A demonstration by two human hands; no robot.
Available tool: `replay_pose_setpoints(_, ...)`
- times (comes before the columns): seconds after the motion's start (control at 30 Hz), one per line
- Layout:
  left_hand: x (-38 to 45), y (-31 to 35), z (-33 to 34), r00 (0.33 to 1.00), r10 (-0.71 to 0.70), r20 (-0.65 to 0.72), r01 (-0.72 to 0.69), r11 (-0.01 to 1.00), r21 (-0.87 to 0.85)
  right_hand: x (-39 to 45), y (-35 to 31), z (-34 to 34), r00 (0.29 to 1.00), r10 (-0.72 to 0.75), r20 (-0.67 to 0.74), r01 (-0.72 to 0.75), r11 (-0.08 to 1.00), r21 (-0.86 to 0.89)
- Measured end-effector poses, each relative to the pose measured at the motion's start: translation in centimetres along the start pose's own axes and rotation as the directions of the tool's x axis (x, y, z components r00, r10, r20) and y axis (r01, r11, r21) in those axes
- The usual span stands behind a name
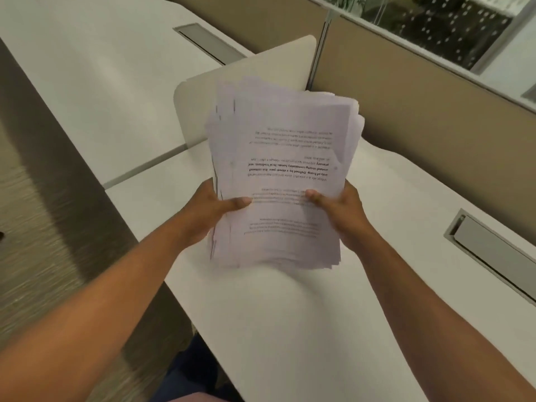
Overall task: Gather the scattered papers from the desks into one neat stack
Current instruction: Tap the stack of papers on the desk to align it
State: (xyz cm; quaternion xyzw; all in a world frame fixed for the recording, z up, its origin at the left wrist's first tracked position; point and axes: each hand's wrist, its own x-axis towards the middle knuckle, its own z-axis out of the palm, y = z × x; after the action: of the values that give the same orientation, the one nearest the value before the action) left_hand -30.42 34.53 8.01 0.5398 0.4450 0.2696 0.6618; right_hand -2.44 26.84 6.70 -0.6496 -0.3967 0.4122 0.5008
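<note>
A thick stack of printed papers (282,152) is held up in the air above the white desk (290,314). My left hand (213,211) grips its left edge with the thumb on top. On the right edge, my right hand (340,211) holds it the same way. The sheets are unevenly aligned, with edges fanned at the top and bottom. The top sheet's text reads upside down to me. No loose papers show on either desk.
A second white desk (101,82) lies to the left, split from the near one by a low rounded divider (252,68). Beige partition panels (420,126) run along the back right. Grey cable hatches (493,253) sit in both desks. Carpet floor (37,227) is at left.
</note>
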Motion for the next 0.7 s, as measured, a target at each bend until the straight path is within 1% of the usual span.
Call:
replay_pose_setpoints(0.07,0.6,1.4,0.4,0.992,0.079,-0.097,-0.068,0.992,0.108,0.1,-0.7,0.0,0.994,-0.069,-0.08,0.073,0.997,0.041)
replay_pose_setpoints(0.13,0.8,2.2,1.1,0.968,0.164,-0.192,-0.128,0.975,0.184,0.0,-0.9,0.3,0.977,-0.119,-0.177,0.131,0.99,0.06)
replay_pose_setpoints(0.23,0.5,1.7,2.4,0.918,0.269,-0.29,-0.198,0.947,0.253,-0.6,-0.7,1.2,0.95,-0.134,-0.282,0.175,0.977,0.124)
replay_pose_setpoints(0.3,0.4,0.8,2.8,0.901,0.299,-0.313,-0.224,0.941,0.253,-1.3,0.0,1.4,0.954,-0.139,-0.264,0.175,0.977,0.118)
replay_pose_setpoints(0.4,0.3,0.5,2.7,0.928,0.245,-0.28,-0.19,0.959,0.21,-2.2,1.3,1.3,0.982,-0.118,-0.147,0.128,0.99,0.06)
replay_pose_setpoints(0.47,0.5,0.8,2.4,0.939,0.234,-0.253,-0.184,0.961,0.209,-2.4,1.5,1.5,0.986,-0.131,-0.102,0.137,0.989,0.058)
replay_pose_setpoints(0.57,1.4,1.8,2.0,0.93,0.252,-0.267,-0.204,0.96,0.194,-1.7,0.4,2.2,0.982,-0.156,-0.103,0.162,0.985,0.053)
replay_pose_setpoints(0.7,2.4,2.2,1.0,0.933,0.233,-0.274,-0.206,0.971,0.123,-0.3,-0.7,0.9,0.988,-0.128,-0.084,0.131,0.991,0.027)
